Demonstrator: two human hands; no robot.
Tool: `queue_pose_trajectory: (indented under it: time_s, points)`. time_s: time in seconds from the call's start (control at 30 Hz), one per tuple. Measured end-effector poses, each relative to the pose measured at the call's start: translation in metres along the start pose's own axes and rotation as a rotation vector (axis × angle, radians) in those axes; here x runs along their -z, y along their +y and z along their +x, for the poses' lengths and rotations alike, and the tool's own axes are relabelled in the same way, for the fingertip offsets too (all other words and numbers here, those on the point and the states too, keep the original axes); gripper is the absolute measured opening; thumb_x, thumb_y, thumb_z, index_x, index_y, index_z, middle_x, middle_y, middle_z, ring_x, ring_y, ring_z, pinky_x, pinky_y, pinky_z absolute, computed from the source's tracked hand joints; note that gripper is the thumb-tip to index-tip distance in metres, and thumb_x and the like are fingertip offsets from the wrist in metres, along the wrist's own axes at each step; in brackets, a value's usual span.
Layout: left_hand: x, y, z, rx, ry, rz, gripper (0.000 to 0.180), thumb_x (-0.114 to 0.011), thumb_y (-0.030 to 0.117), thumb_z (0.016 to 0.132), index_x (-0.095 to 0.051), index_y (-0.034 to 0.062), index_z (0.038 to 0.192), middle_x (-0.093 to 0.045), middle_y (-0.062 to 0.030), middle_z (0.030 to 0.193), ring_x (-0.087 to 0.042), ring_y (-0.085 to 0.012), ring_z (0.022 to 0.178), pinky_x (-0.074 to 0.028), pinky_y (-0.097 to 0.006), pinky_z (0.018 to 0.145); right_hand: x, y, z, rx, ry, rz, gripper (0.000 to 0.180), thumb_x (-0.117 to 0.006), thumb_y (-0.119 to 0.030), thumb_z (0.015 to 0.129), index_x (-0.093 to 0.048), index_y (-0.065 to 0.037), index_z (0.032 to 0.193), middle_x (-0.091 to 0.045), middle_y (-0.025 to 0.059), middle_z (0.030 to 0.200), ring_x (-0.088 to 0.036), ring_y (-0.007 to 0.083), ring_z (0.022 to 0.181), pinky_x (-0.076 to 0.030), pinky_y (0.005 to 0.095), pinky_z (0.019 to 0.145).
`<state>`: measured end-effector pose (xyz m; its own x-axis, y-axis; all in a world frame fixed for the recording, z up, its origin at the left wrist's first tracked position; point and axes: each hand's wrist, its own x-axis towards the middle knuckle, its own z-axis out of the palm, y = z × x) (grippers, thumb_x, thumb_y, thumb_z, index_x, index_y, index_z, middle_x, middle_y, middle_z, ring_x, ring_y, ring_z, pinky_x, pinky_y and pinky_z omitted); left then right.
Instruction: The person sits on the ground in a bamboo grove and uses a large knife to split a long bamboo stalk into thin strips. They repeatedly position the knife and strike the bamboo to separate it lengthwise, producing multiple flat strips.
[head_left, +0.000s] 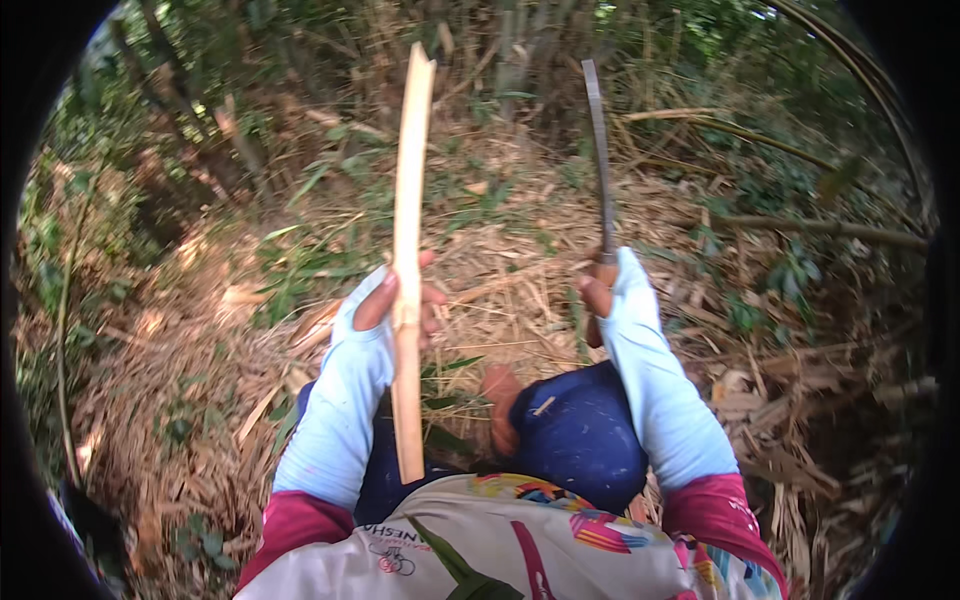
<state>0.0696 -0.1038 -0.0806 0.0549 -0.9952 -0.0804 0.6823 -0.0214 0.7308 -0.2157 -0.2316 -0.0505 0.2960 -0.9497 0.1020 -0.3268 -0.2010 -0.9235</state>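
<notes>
My left hand (395, 300) grips a long pale split strip of bamboo (408, 200) near its middle and holds it upright; the strip runs from my lap to well above the hand. My right hand (600, 290) is closed around the wooden handle of a long dark knife (598, 150), its blade pointing up and away. The two hands are apart, with the strip to the left of the blade. Both forearms wear light blue sleeves. My knees in dark blue trousers (580, 430) show below the hands.
The ground (500, 240) is covered with dry bamboo leaves and husks. Bamboo stems and green undergrowth (300, 60) stand at the back. A thin fallen stem (820, 228) lies at the right. A bare foot (500, 405) shows between my knees.
</notes>
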Motion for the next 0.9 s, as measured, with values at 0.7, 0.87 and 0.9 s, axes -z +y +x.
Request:
queue_pose_trajectory:
  time_s: [0.7, 0.87, 0.9]
  points:
    - [-0.088, 0.038, -0.084, -0.262, 0.107, 0.203, 0.075, -0.059, 0.019, 0.079, -0.033, -0.0081, 0.144, -0.065, -0.0202, 0.096, -0.062, -0.0206, 0.068, -0.053, -0.032, 0.065, -0.042, -0.071, -0.021, 0.128, -0.325, 0.480, 0.032, -0.075, -0.010, 0.085, -0.053, -0.004, 0.107, -0.050, -0.0038, 0.081, -0.046, 0.0029, 0.072, -0.037, 0.0190, 0.065]
    - [-0.081, 0.031, -0.086, -0.369, 0.043, 0.180, 0.077, -0.060, 0.024, 0.080, -0.034, -0.0099, 0.143, -0.065, -0.0217, 0.093, -0.057, -0.0186, 0.060, -0.051, -0.030, 0.059, -0.040, -0.069, -0.028, 0.148, -0.403, 0.467, 0.031, -0.075, -0.007, 0.085, -0.052, -0.005, 0.106, -0.050, -0.0042, 0.079, -0.043, 0.0011, 0.068, -0.033, 0.0182, 0.061]
    - [-0.082, 0.032, -0.087, -0.368, 0.027, 0.157, 0.077, -0.059, 0.025, 0.080, -0.034, -0.0099, 0.143, -0.065, -0.0216, 0.093, -0.056, -0.0183, 0.060, -0.050, -0.030, 0.058, -0.039, -0.068, -0.029, 0.164, -0.410, 0.455, 0.031, -0.075, -0.007, 0.085, -0.052, -0.005, 0.106, -0.050, -0.0040, 0.078, -0.042, 0.0009, 0.068, -0.032, 0.0182, 0.061]
